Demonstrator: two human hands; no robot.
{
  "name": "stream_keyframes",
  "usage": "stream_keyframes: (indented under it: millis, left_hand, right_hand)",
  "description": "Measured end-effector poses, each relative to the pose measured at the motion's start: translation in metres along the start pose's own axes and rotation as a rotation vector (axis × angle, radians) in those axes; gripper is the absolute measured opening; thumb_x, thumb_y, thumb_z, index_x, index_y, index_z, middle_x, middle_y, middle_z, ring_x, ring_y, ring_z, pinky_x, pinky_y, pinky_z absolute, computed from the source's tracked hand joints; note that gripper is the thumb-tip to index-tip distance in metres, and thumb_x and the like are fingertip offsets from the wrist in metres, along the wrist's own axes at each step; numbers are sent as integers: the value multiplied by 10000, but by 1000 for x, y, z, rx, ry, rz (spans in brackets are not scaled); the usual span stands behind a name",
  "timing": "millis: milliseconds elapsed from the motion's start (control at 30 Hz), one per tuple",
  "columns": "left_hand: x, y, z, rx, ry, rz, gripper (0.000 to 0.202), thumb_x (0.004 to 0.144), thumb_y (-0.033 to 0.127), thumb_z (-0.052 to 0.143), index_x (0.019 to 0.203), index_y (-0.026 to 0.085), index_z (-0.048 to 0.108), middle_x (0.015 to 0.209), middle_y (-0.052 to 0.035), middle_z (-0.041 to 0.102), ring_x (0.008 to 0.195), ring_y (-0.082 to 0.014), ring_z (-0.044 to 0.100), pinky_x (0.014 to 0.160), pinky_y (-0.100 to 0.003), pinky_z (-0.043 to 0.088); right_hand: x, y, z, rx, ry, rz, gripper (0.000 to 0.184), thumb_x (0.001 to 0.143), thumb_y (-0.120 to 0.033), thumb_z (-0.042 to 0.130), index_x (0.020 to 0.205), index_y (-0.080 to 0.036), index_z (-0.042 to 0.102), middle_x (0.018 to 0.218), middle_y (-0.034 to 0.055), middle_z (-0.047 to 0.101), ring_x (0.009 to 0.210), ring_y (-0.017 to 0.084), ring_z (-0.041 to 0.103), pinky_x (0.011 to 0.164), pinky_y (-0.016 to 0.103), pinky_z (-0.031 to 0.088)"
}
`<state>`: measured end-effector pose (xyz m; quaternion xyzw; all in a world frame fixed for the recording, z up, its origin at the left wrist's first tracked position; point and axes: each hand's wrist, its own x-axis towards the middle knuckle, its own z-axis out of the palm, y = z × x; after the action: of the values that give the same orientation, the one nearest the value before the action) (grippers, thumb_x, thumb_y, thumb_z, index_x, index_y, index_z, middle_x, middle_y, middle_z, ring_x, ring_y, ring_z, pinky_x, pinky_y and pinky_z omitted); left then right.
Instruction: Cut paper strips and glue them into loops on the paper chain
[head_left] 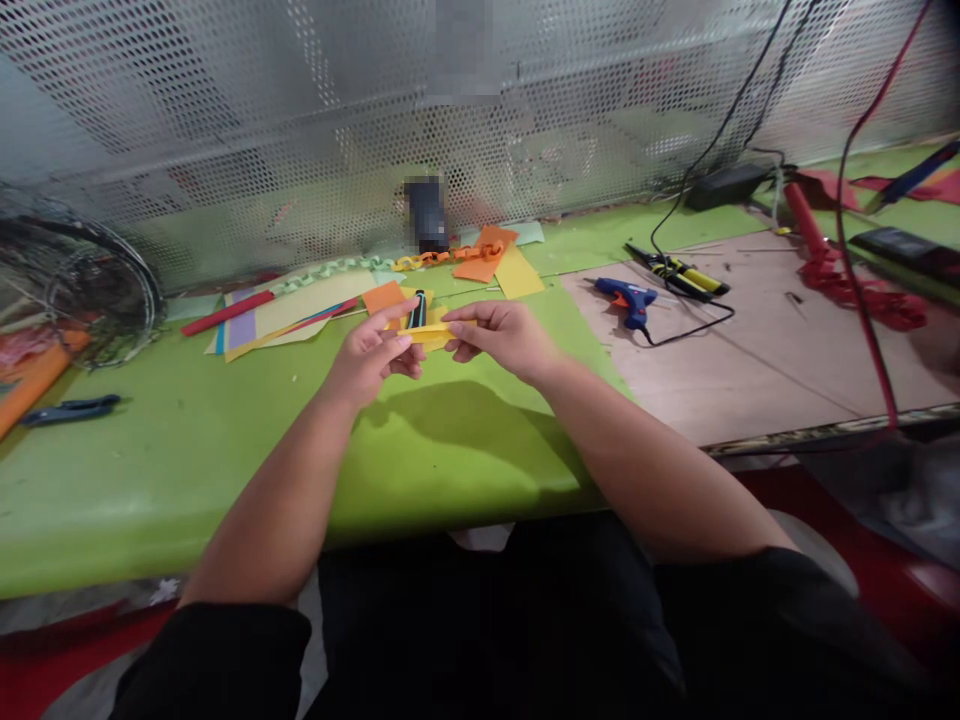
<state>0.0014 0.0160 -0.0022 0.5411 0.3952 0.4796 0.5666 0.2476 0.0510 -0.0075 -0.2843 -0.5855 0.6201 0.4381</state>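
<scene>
Between my two hands a yellow paper strip is held up over the green table, one end in each hand. My left hand pinches its left end between thumb and fingers. At the other end, my right hand grips the strip with thumb and forefinger. Just behind the strip lies a dark stapler-like tool, partly hidden by my fingers. An orange paper piece is beside it. Farther back runs a paper chain of orange links joined to pale green links.
Coloured paper sheets and a red roll lie at left. Pliers rest near the left edge. A blue glue gun and yellow-handled pliers sit on a board at right, with cables. Perforated metal stands behind.
</scene>
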Motion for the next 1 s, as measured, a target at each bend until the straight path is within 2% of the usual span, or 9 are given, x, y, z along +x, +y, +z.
stream_keyframes:
  millis: [100,200,267,333,500,667,800,1000]
  left_hand:
    - [0,-3,8,-1,5,-87,684,790,486,953,1327,124,733,819,-70,802,606,-148,731,606,-274,652]
    - [-1,-7,15,38,99,-96,552,765,496,974,1105,104,787,764,-81,793,559,-143,714,583,-270,640]
    - [-2,-9,17,65,136,-86,514,757,500,979,1042,112,797,745,-80,792,554,-149,716,589,-283,646]
    - [-3,-8,16,94,136,-80,495,759,499,977,1026,118,807,752,-86,800,569,-159,728,604,-294,656]
    - [-4,-2,14,163,118,-59,475,779,516,959,1002,117,829,802,-116,825,595,-174,751,621,-302,672]
    - [-3,0,11,167,80,-85,499,818,529,931,1061,105,828,827,-138,835,585,-173,757,627,-298,675]
    - [-4,2,6,92,23,-116,541,793,532,951,1089,102,809,833,-145,837,586,-184,767,610,-293,673]
    - [-4,4,4,-6,3,-154,546,741,480,997,1095,113,800,826,-124,839,569,-179,764,591,-284,673]
  right_hand:
    - [0,2,2,-31,-25,-12,439,831,-488,928,1095,-153,828,825,59,836,667,145,772,693,270,685]
    - [0,4,4,-50,-52,-12,431,831,-491,929,1078,-156,822,805,59,829,694,158,783,702,280,690]
    - [1,5,5,-59,-48,2,439,834,-480,933,1101,-155,811,798,59,826,699,165,786,698,286,690]
    - [1,5,5,-63,-45,30,430,843,-464,936,1103,-148,803,798,68,826,685,165,782,687,288,690]
    - [0,1,6,-80,-37,86,349,864,-460,931,954,-151,796,793,82,825,638,157,771,635,270,682]
    - [-1,-2,6,-131,-1,131,267,912,-389,899,873,-152,782,763,84,818,589,144,755,552,232,652]
    - [-2,-5,3,-74,-18,135,248,899,-356,913,905,-141,789,805,101,831,607,149,764,594,253,676]
    - [-2,-6,-1,22,-51,133,287,856,-356,943,944,-123,801,815,101,831,629,146,770,629,253,685]
